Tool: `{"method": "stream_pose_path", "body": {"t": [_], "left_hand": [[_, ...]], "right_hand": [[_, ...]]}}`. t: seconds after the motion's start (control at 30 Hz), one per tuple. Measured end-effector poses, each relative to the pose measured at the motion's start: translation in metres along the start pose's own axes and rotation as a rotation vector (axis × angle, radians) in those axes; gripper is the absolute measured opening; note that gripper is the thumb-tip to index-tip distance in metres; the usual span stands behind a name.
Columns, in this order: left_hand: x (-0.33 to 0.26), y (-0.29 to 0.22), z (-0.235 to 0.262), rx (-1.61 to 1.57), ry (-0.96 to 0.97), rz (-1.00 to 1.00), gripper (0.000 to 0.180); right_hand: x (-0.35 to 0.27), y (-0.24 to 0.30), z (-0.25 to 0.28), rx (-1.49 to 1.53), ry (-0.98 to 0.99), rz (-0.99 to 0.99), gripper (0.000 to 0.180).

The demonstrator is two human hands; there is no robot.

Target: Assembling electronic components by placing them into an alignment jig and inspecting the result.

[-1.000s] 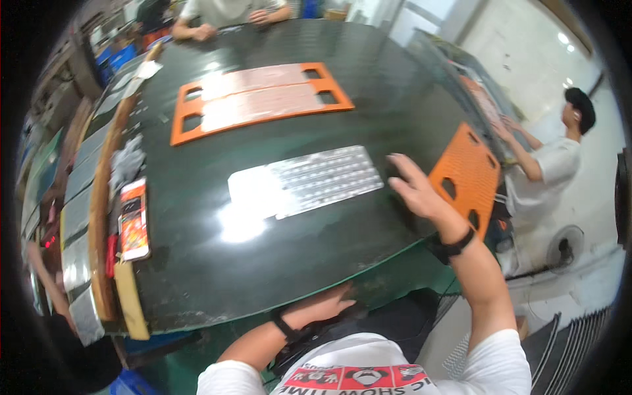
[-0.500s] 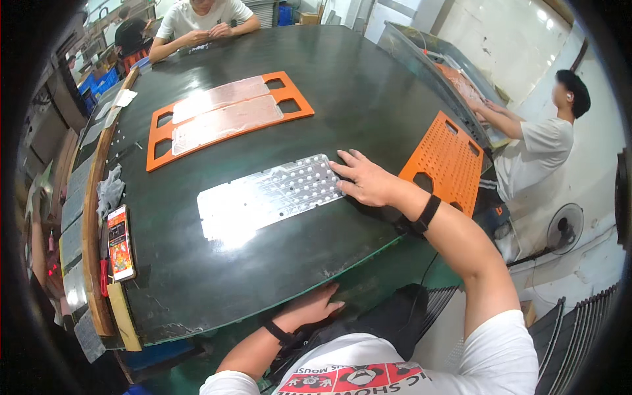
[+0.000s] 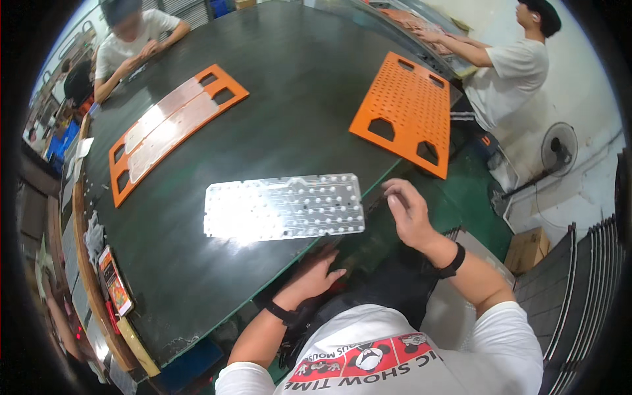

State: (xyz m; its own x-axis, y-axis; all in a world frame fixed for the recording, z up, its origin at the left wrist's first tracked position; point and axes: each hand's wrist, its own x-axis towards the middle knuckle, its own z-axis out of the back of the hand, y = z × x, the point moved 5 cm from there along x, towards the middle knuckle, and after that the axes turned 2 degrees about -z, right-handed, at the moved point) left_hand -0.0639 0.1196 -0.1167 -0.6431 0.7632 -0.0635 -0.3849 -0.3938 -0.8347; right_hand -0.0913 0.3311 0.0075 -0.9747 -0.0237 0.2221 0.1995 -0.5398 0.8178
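Note:
A clear plastic keypad sheet (image 3: 280, 207) with rows of small round white domes lies flat on the dark table (image 3: 289, 131) in front of me. Its right end is by the table's near edge. My right hand (image 3: 409, 216) is in the air just beyond that edge, off the sheet. Its fingers are loosely bent, the thumb stands apart, and nothing shows in it. Below the near edge, close to my lap, my left hand (image 3: 316, 273) has its fingers stretched and holds nothing visible.
At the left lies an orange board (image 3: 232, 91) bearing two translucent sheets. An orange board (image 3: 411, 99) full of holes reaches past the right edge. A phone (image 3: 115, 282) and grey cloth (image 3: 94, 234) are by the wooden rail. Two people work nearby; a fan (image 3: 559, 150) stands right.
My right hand has let go of the keypad sheet's right end and drawn back off the table. The view has turned rightward. My left hand stays below the edge.

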Motion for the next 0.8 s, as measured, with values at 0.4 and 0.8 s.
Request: {"method": "stream_pose_path", "body": {"t": [0.4, 0.8], "left_hand": [[0.003, -0.036, 0.009, 0.053, 0.064, 0.082, 0.051], [0.046, -0.064, 0.015, 0.281, -0.138, -0.012, 0.040]], "right_hand": [[0.023, 0.013, -0.032, 0.882, 0.134, -0.692, 0.037], [-0.038, -0.016, 0.012, 0.689, -0.138, -0.553, 0.025]]}}
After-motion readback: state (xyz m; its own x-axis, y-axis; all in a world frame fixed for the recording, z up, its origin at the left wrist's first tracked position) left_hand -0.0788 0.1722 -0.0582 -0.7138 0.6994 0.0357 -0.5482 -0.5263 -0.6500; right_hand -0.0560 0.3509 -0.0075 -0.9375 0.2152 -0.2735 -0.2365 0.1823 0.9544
